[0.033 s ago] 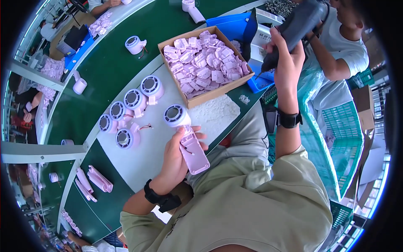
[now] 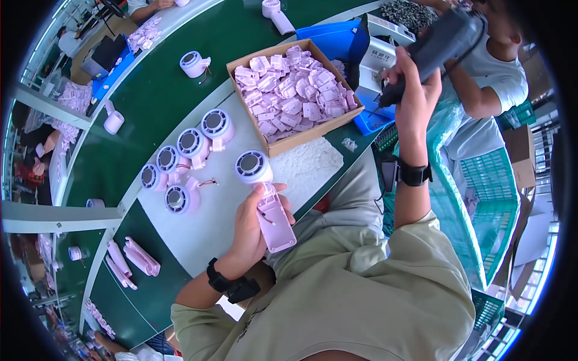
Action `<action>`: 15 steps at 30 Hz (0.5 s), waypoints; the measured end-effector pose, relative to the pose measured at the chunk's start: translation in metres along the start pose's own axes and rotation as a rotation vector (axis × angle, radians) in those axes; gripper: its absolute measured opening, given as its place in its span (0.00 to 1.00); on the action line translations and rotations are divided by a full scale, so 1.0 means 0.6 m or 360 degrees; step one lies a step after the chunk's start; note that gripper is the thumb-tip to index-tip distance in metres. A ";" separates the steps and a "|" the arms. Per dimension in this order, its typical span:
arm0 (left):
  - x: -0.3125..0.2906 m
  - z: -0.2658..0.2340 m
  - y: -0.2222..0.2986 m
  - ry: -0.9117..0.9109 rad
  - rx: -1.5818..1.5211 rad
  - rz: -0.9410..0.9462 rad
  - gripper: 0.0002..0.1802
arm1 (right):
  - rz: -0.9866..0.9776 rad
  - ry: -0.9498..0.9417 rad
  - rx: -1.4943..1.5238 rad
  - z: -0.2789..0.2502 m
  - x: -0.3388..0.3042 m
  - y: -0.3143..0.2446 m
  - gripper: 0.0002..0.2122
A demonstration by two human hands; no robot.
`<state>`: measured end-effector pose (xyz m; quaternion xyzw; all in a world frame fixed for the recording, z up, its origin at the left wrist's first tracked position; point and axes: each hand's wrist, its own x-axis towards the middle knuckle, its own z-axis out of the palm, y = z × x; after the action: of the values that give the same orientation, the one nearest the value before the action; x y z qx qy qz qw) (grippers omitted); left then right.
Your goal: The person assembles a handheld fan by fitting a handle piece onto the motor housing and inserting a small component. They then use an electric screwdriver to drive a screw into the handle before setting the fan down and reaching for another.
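My left hand (image 2: 250,219) is closed round a pink handheld fan (image 2: 275,224). Its round head points away from me, and the hollow inside of its handle faces up with a short wire showing. Over to the right, my right hand (image 2: 415,96) grips a dark power screwdriver (image 2: 436,51), raised beside the blue bin, its thin bit pointing down to the left. Several fan heads (image 2: 191,143) with stubby necks stand on the pale mat (image 2: 174,234), left of the fan I hold. Beyond it sits a cardboard box (image 2: 313,139) full of small pink plastic parts (image 2: 295,90).
Pink handle shells (image 2: 141,257) lie on the green table at the left. A blue bin (image 2: 325,30) and a pile of small metal parts (image 2: 406,15) are at the back right. A co-worker (image 2: 503,66) sits beside a lined green crate (image 2: 487,174). A metal post (image 2: 60,219) crosses the left.
The screwdriver and my right hand have shifted slightly to the right and down. The lower end of the fan in my left hand has swung a little to the left.
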<state>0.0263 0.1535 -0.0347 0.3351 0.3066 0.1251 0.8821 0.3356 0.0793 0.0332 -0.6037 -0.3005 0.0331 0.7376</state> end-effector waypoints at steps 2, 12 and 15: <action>0.007 -0.005 -0.003 -0.0005 0.0002 0.0014 0.28 | -0.0228 0.0179 0.0188 -0.021 -0.001 0.009 0.11; 0.022 -0.013 -0.005 -0.0014 0.0036 -0.0014 0.28 | -0.0545 0.0127 0.0393 -0.041 0.046 0.011 0.08; 0.023 -0.024 -0.008 -0.0032 -0.0039 -0.0005 0.29 | -0.0656 0.0423 -0.0083 0.005 0.035 0.020 0.07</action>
<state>0.0282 0.1630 -0.0528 0.3250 0.2966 0.1242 0.8894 0.3550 0.0936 0.0309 -0.5475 -0.3183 -0.2054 0.7461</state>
